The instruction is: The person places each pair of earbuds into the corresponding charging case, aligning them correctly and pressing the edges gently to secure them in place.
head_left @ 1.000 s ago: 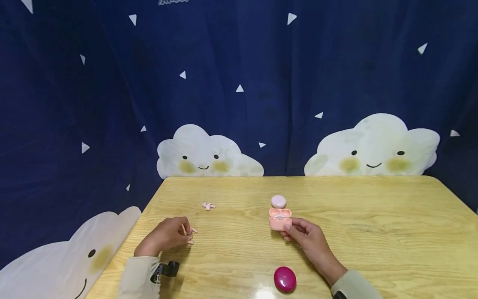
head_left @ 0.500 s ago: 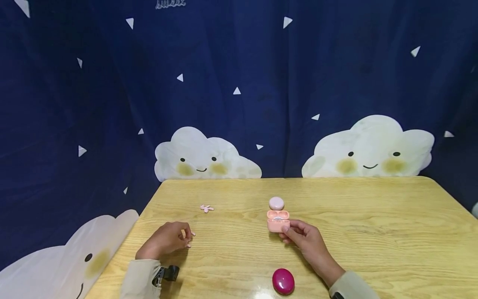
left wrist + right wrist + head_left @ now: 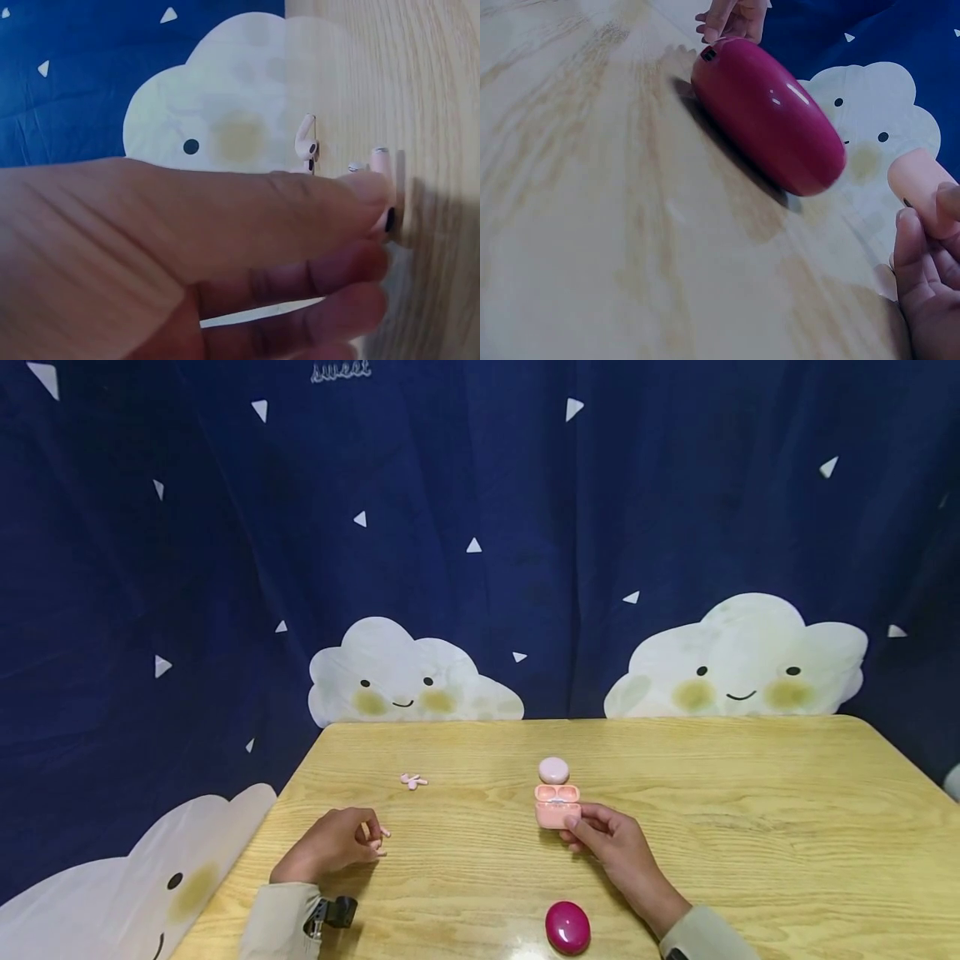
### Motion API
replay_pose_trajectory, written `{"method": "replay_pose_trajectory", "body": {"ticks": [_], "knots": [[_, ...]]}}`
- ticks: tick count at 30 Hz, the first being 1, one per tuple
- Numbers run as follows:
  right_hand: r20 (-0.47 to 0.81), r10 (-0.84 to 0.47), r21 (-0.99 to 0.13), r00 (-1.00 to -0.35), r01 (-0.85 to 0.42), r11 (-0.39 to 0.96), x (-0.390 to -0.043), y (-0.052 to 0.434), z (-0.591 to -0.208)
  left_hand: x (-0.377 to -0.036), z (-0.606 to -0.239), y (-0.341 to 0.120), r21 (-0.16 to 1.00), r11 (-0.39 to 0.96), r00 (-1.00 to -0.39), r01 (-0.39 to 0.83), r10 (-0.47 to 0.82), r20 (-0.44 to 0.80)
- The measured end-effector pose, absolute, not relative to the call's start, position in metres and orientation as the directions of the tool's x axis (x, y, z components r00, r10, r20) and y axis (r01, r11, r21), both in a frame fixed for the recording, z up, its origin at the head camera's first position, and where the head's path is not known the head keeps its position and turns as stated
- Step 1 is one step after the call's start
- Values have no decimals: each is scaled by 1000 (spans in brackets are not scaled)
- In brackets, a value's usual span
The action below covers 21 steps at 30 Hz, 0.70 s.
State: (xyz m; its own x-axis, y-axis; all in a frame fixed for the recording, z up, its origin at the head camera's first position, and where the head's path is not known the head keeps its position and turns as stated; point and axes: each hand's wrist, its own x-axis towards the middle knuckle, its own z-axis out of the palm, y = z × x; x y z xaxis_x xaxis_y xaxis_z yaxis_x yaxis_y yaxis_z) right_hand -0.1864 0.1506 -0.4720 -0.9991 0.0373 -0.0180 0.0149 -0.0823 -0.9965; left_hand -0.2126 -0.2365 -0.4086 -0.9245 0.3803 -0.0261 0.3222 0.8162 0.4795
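Observation:
At the table's left, my left hand [image 3: 330,843] pinches a pale pink earbud [image 3: 381,161] between thumb and fingers, low over the wood; the thumb covers part of it. A second earbud [image 3: 381,852] shows by the fingertips in the head view. My right hand [image 3: 615,852] grips a peach-pink earbud case [image 3: 557,814] by its right side, thumb in front. The case's lid is raised, and its two lid hollows face me. In the right wrist view only the case's end [image 3: 922,184] shows between the fingers.
A pale pink round case [image 3: 553,769] lies just behind the held case. Nearer the front edge sits a glossy magenta round case [image 3: 567,927]. More pale pink earbuds [image 3: 412,781] lie at the back left of the wooden table [image 3: 712,827]. A blue cloud-print curtain [image 3: 450,485] hangs behind.
The head view has tilted slightly, so everything sits a little lower. My left fingers have closed in a little over the earbuds. The right hand holds the case in the same place.

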Motion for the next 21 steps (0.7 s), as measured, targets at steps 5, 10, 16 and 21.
{"method": "replay_pose_trajectory", "body": {"ticks": [5, 10, 16, 21], "knots": [[-18, 36, -997, -999, 16, -79, -187, 151, -473, -213, -410, -237, 468, 822, -927, 325, 375, -14], [-15, 35, -996, -999, 12, -84, -187, 151, -473, -213, -411, -236, 450, 828, -928, 334, 372, 5], [-25, 41, -998, -999, 22, -66, -188, 151, -473, -214, -413, -234, 453, 823, -926, 343, 377, 15], [-30, 42, -997, -999, 27, -70, -188, 151, -474, -213, -414, -233, 456, 821, -925, 343, 380, 11]]}}
